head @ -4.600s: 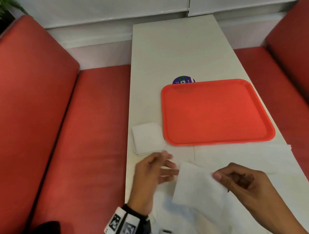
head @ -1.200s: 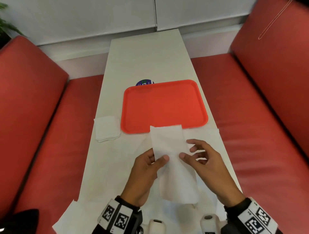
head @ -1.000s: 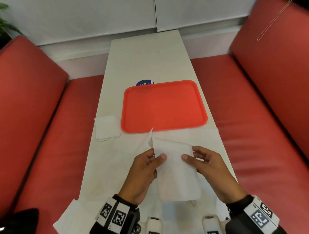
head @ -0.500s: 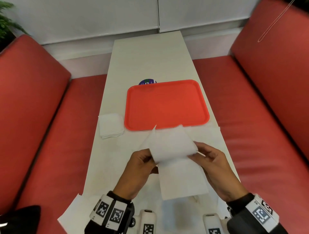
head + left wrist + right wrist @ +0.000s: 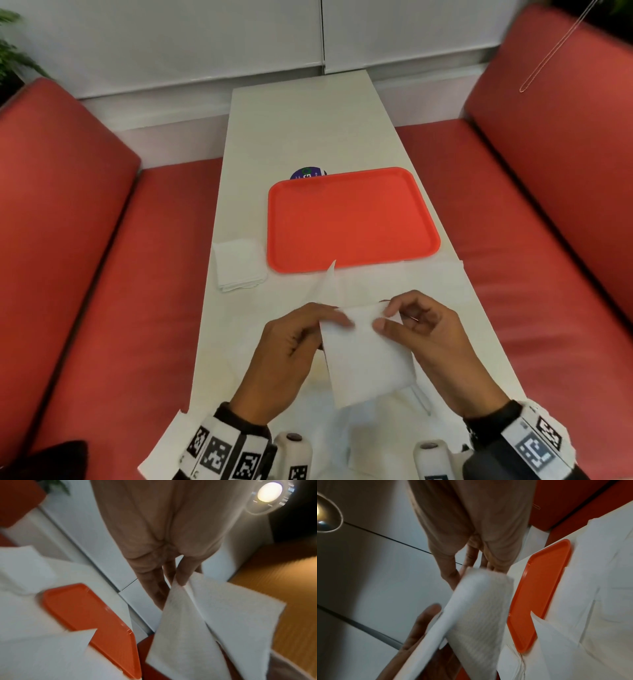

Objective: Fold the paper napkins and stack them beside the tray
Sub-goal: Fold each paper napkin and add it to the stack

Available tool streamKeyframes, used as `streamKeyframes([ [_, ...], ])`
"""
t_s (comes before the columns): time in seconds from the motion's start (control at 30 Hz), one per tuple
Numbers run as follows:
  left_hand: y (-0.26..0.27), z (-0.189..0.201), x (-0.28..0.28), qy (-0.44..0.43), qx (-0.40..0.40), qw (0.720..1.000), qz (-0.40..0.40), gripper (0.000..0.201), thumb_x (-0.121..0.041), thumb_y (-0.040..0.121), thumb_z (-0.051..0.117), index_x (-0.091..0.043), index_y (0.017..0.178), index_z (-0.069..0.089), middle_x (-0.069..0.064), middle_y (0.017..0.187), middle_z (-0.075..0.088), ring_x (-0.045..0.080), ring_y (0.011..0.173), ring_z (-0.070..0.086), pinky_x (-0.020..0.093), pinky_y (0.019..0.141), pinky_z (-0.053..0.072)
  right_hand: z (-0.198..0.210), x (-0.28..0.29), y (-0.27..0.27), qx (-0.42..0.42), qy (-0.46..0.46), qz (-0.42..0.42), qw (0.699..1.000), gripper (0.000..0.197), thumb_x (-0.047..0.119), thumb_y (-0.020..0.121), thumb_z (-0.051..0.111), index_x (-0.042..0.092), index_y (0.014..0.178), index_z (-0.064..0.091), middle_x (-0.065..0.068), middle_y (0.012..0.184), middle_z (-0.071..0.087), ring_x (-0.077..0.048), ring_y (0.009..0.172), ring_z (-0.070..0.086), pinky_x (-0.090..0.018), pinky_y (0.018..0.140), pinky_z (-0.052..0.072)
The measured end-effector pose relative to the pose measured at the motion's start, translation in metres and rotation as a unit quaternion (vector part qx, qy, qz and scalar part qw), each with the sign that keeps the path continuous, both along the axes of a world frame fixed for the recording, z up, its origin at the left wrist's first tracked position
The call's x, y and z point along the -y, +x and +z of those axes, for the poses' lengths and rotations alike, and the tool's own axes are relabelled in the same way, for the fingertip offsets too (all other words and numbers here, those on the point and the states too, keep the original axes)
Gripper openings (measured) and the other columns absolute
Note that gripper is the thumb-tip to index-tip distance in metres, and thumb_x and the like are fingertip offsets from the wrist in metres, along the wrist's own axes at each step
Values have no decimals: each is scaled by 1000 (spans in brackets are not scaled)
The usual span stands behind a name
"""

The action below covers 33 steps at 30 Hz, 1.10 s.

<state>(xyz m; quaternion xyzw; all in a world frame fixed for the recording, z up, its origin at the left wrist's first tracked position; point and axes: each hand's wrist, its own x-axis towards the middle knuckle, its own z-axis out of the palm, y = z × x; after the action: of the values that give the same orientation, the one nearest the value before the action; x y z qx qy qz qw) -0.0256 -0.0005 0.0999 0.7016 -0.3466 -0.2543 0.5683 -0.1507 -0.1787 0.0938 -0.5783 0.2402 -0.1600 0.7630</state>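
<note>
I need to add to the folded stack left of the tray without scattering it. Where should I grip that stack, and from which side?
Pinch the folded stack at its near edge, where the loose layers fan apart, coming from the near left. The tray lies close along its right side, leaving fingers little room there.

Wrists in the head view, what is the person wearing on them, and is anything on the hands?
Both hands, left hand and right hand, are bare. Each wrist has a dark cuff and a white band printed with black square tag markers. A white cylindrical camera mount with a dark top sits by each wrist.
</note>
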Motion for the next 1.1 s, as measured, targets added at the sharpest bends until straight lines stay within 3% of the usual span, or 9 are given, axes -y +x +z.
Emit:
streamKeyframes([
  [0.1, 11, 4, -9, -48, -165, 983, 68, 25, -12, 102, 50, -27, 118, 62, 6, 112, 74, 23, 97, 72, 29, 79, 58, 7, -12, 12, 10, -15, -20, 1000, 18, 6, 76, 78, 11, 86, 64, -3, 92, 70, -19, 84, 67, -28, 71, 55],
  [0.17, 20, 3, -15, -67, -269, 955, 105, 32, -34, 92, 58, -23, 121, 63, 14, 111, 74, 27, 94, 71, 31, 78, 57, 8, -20, 20, 14, -21, -23, 999, 20, 2, 77, 77, 14, 88, 65, -4, 97, 71, -23, 86, 68, -31, 73, 56],
  [0.23, 27, -1, -19, -27, -270, 956, 110, 39, -46, 85, 70, -21, 114, 71, 9, 106, 76, 24, 94, 72, 31, 79, 58, 7, -31, 27, 7, -35, -25, 999, 22, 1, 78, 77, 14, 90, 65, -6, 100, 70, -29, 87, 68, -34, 75, 57],
  [0.37, 40, -8, -21, 55, -144, 982, 112, 11, -32, 87, 76, -23, 92, 81, -3, 88, 78, 17, 76, 68, 33, 80, 56, 4, -51, 42, -27, -86, -21, 996, 33, -3, 79, 77, 15, 103, 63, -1, 101, 71, -28, 87, 70, -29, 76, 59],
  [0.47, 53, -18, -32, 79, -89, 989, 91, 9, -34, 89, 75, -28, 90, 81, -4, 85, 78, 25, 72, 65, 39, 78, 57, 1, -59, 55, -97, -127, 27, 987, 45, 12, 80, 80, 33, 116, 62, 6, 109, 71, -20, 87, 71, -30, 79, 57],
  [0.6, 66, -27, -45, 95, -66, 992, 48, 9, -40, 90, 72, -34, 92, 79, 11, 76, 72, 18, 58, 51, 31, 61, 45, -3, -71, 77, -166, -122, 101, 973, 22, 40, 78, 76, 30, 97, 79, 11, 101, 77, -8, 94, 72, -28, 84, 58],
  [0.77, 94, -36, -57, 98, -157, 981, 55, 20, -40, 87, 75, -22, 93, 81, 1, 88, 80, 24, 83, 75, 35, 76, 58, -7, -67, 95, -165, -78, 94, 979, 18, 30, 79, 76, 13, 74, 80, -3, 76, 77, -13, 71, 72, -17, 62, 50],
  [0.87, 108, -42, -65, 68, -238, 965, 90, 30, -38, 83, 73, -13, 100, 79, 5, 95, 80, 24, 91, 76, 38, 84, 60, -13, -60, 101, -154, -65, 63, 984, 23, 25, 78, 77, 4, 69, 75, -14, 72, 73, -16, 67, 68, -19, 62, 50],
  [1.1, 138, -58, -59, 74, -251, 960, 97, 23, -22, 86, 77, -7, 104, 78, 6, 99, 80, 20, 90, 77, 25, 73, 59, -36, -50, 139, -175, -71, -2, 982, 23, 24, 80, 76, 6, 65, 72, -13, 67, 72, -21, 63, 67, -31, 69, 54],
])
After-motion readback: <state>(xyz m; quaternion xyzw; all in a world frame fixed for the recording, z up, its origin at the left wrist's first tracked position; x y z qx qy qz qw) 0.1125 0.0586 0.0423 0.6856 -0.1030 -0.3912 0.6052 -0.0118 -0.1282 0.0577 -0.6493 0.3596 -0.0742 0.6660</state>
